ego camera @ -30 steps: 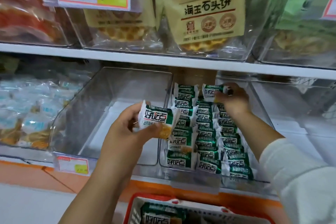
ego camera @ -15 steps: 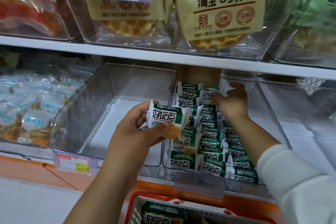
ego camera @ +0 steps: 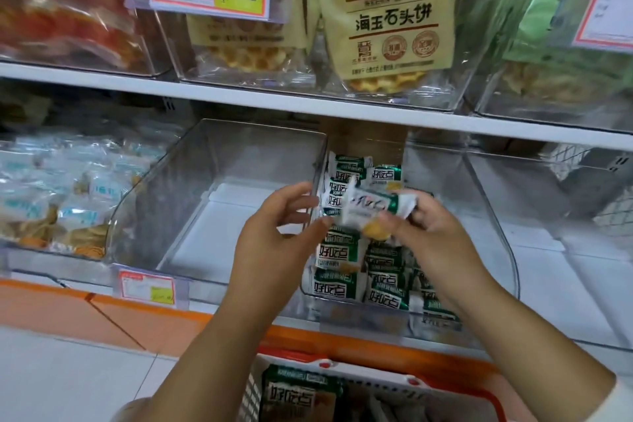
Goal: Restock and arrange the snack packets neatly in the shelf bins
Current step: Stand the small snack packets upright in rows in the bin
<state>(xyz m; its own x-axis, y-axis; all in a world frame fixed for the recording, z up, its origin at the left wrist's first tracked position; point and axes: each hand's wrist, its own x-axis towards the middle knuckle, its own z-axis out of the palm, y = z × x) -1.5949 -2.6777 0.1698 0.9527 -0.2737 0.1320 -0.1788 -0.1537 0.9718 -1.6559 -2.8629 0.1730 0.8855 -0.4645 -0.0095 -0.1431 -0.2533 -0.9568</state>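
We cannot read the packet: motion smears its print. Our right hand hides some stocked packets behind it. The basket runs off the near edge; the lower price label is illegible.

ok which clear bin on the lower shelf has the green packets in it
The third bin from the left, with green packets in rows. Its left neighbour shows only a white floor; the far-left bin holds pale blue packets.
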